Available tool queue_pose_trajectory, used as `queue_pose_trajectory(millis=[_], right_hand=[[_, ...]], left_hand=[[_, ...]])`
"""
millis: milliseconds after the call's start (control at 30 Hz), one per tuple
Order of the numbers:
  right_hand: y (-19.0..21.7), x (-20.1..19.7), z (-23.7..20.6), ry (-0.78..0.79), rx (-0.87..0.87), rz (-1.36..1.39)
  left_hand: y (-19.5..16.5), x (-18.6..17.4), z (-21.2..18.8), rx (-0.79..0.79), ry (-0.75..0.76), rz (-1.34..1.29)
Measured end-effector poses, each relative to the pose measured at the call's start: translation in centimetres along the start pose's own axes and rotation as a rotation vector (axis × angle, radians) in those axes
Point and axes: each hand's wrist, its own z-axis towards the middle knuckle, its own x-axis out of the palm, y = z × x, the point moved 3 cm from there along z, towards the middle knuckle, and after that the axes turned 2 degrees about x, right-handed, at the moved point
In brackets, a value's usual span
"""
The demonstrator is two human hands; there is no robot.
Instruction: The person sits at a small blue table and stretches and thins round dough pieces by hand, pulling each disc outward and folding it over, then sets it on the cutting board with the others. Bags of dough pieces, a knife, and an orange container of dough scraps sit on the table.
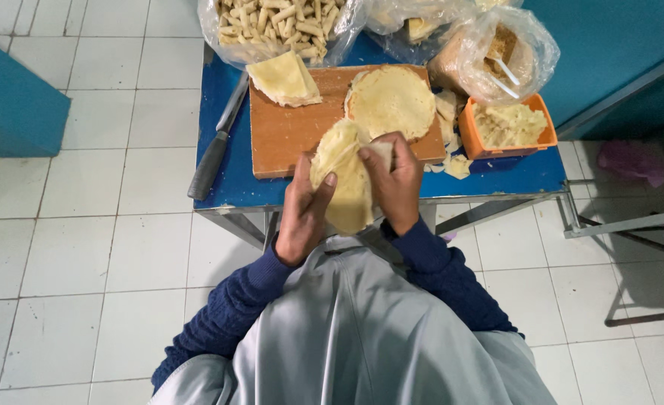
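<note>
Left hand point(302, 214) and right hand point(393, 180) both pinch the thin pale wrapper sheet point(343, 180) over the desk point(227, 180) edge; judged light, limp, tear-prone, best held at its edges.

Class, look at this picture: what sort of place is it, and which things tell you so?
Probably a small food-making workspace. Both hands hold a thin wrapper over a wooden board on a blue table, with a bag of finished rolls behind.
</note>
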Motion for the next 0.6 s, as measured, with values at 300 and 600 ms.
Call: queue_pose_trajectory(millis=[300,600], right_hand=[[-0.2,-0.7,1.3,0.076,0.364,0.642],[0.5,-1.3,0.6,0.116,0.07,0.062]], left_hand=[[1.0,-0.5,-0.2,-0.135,-0.004,-0.494],[1.8,-0.1,-0.6,-0.118,0.055,-0.439]])
